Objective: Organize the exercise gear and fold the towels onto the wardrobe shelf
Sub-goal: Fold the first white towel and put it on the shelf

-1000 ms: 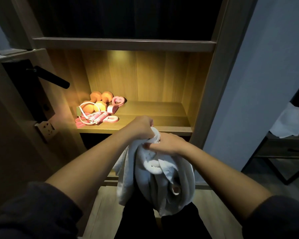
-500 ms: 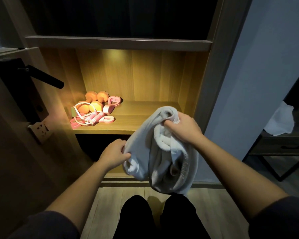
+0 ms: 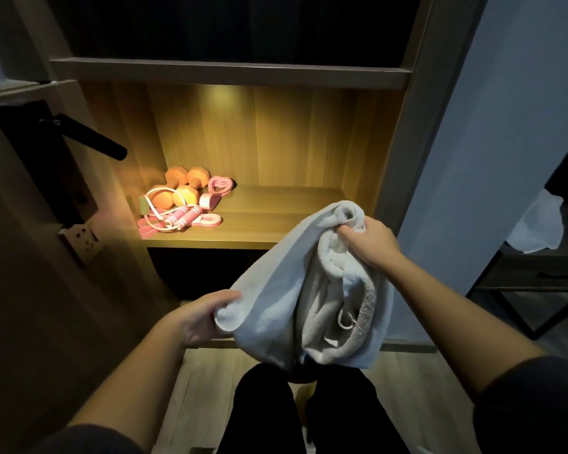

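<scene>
A bunched white towel [image 3: 276, 299] hangs in front of the wardrobe, below the lit wooden shelf [image 3: 276, 224]. My right hand [image 3: 371, 240] grips its upper end near the shelf's front right corner. My left hand [image 3: 200, 319] holds a lower corner, pulled out to the left. At the shelf's left end lie orange dumbbells [image 3: 184, 185], a pink jump rope [image 3: 174, 221], a pink heart-shaped grip ring [image 3: 220, 185] and a pink band [image 3: 207, 220].
An open door with a black lever handle [image 3: 92, 142] stands at the left. A second white cloth [image 3: 535, 227] lies on a dark side table [image 3: 538, 273] at the right. My dark trouser legs [image 3: 295, 414] show above the wooden floor.
My hands have moved apart. The right hand lifted the towel's top end toward the shelf's right side, while the left hand slid down and left along an edge, spreading the towel.
</scene>
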